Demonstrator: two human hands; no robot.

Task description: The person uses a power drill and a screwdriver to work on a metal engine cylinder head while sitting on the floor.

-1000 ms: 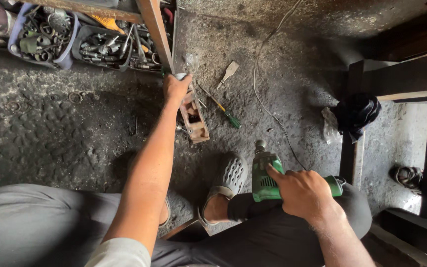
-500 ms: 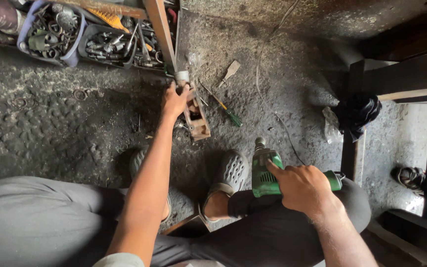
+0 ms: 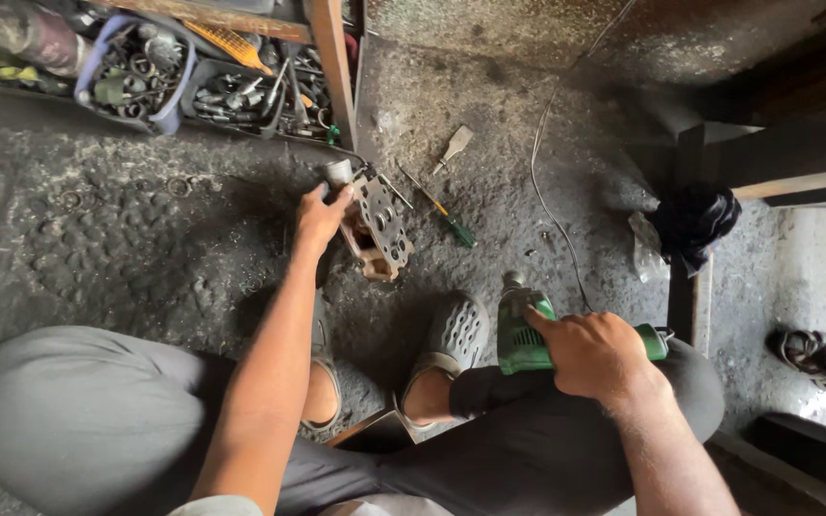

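While the left hand [image 3: 322, 215] grips a perforated metal plate [image 3: 381, 222] on the floor [image 3: 97, 248] near a screwdriver [image 3: 444, 216], the right hand [image 3: 593, 354] clasps a green power drill [image 3: 528, 333] on the knee.

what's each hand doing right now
Left hand: closed on a perforated metal part on the floor.
Right hand: closed around a green power drill resting on the knee.

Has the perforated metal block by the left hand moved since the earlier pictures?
Yes. The left hand has tipped the metal block up on edge; it lay flatter before. Its place near the green-handled screwdriver is about the same.
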